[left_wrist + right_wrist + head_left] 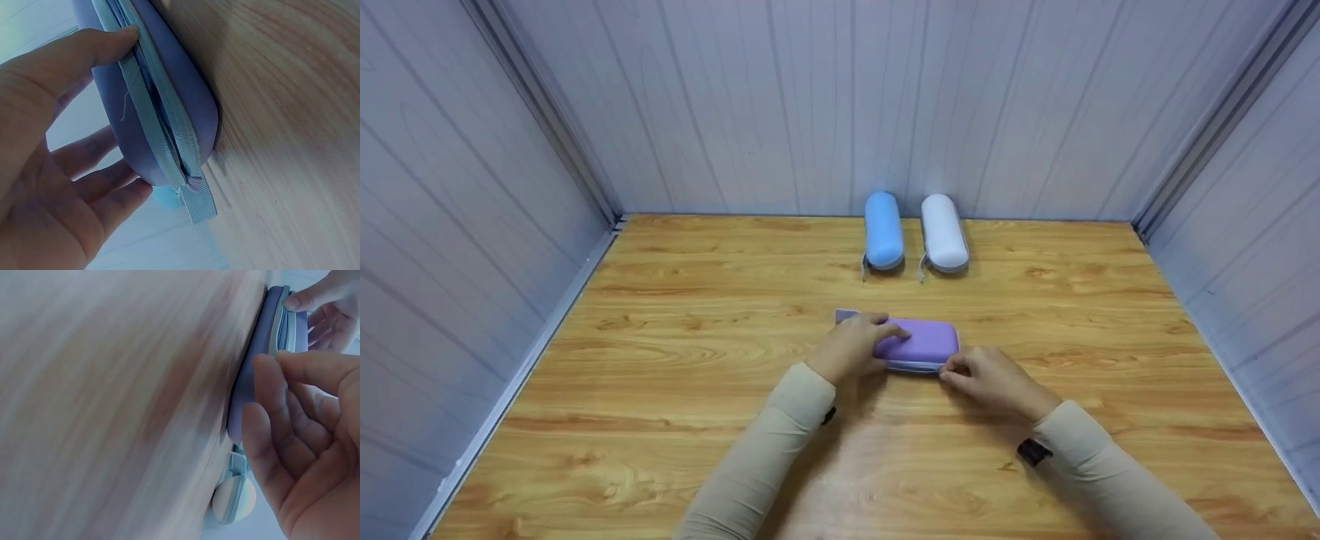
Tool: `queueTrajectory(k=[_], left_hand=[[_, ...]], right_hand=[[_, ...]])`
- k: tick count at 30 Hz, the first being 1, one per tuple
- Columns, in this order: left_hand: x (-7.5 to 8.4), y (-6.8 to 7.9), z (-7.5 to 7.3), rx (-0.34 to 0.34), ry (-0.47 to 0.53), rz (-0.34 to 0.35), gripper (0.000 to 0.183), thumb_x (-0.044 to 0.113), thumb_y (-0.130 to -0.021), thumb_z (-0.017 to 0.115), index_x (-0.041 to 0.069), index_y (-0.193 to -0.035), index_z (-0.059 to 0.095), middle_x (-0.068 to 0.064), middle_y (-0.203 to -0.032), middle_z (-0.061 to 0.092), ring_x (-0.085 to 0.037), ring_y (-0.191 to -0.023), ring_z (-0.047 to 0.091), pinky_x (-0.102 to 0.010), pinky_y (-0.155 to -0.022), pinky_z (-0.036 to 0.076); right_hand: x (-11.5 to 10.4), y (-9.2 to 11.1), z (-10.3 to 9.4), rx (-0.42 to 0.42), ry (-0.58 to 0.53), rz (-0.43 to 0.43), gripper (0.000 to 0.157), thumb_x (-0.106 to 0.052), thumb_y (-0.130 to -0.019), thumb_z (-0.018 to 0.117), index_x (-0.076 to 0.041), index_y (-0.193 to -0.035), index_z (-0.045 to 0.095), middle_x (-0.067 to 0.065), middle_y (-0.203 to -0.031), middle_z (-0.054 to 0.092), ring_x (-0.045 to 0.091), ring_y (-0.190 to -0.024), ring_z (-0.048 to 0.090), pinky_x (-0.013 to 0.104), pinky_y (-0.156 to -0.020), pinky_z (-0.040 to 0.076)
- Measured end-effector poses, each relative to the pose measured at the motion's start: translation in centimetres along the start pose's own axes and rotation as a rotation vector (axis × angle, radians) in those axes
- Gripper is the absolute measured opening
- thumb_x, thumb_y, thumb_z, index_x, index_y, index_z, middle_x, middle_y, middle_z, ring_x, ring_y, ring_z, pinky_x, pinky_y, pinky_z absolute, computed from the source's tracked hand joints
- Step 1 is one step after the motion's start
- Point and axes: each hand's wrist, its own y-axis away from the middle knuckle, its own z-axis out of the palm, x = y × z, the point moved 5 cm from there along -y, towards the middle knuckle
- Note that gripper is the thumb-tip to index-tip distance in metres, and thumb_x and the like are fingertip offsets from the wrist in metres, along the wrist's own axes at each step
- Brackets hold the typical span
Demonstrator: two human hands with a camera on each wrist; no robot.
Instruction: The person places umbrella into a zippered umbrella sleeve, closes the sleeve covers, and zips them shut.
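A purple zippered hard case (pixel 926 339) lies on the table with its zip side towards me. My left hand (pixel 851 349) holds its left end, thumb on the zip edge and fingers over the top. Between the two pale zip tapes (pixel 179 126) a narrow gap shows in the left wrist view. A ribbed grey strap loop (pixel 199 201) sticks out from that end. At the front right corner, my right hand (pixel 994 380) pinches at the zip with thumb and forefinger; the zipper pull is hidden between the fingertips.
Behind the purple case, a blue case (pixel 883 229) and a white case (pixel 944 231) lie side by side near the back wall (pixel 720 112), each with a grey strap towards me. Panelled walls bound the wooden table (pixel 675 300) at left, right and back.
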Motion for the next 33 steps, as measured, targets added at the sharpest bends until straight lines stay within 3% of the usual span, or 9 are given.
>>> queueTrajectory(k=[6,16,23,33], left_hand=[[-0.1,0.0,0.0,0.015,0.017,0.003,0.049,0.022,-0.087,0.081,0.027,-0.134,0.065,-0.012,-0.140,0.056,-0.031,-0.127,0.054,-0.045,-0.106,0.044],[-0.2,-0.1,0.1,0.001,0.011,-0.020,0.051,0.024,-0.088,0.080,0.029,-0.135,0.064,-0.013,-0.144,0.054,-0.032,-0.129,0.052,-0.046,-0.108,0.042],[-0.1,-0.1,0.1,0.011,0.006,-0.013,0.050,0.024,-0.088,0.080,0.028,-0.135,0.064,-0.013,-0.143,0.054,-0.032,-0.128,0.053,-0.046,-0.107,0.043],[0.1,0.1,-0.1,0.053,-0.002,0.020,0.052,0.024,-0.087,0.080,0.025,-0.136,0.064,-0.015,-0.139,0.057,-0.032,-0.125,0.055,-0.044,-0.104,0.046]], right_hand=[[-0.7,-0.5,0.4,-0.016,-0.024,0.001,0.012,-0.014,-0.096,0.069,-0.010,-0.088,0.076,-0.007,-0.079,0.069,0.002,-0.067,0.056,0.025,-0.061,0.050],[-1.3,-0.9,1.0,-0.006,-0.048,0.022,0.014,-0.016,-0.097,0.068,-0.012,-0.087,0.076,-0.010,-0.074,0.068,0.001,-0.066,0.060,0.027,-0.065,0.054],[-2.3,-1.7,1.7,-0.029,-0.098,0.027,0.016,-0.014,-0.098,0.067,-0.009,-0.086,0.075,-0.006,-0.071,0.068,0.001,-0.057,0.058,0.025,-0.057,0.052],[-1.8,-1.9,1.8,-0.051,-0.146,0.057,0.016,-0.015,-0.099,0.065,-0.010,-0.086,0.074,-0.005,-0.068,0.067,0.005,-0.056,0.060,0.025,-0.055,0.052]])
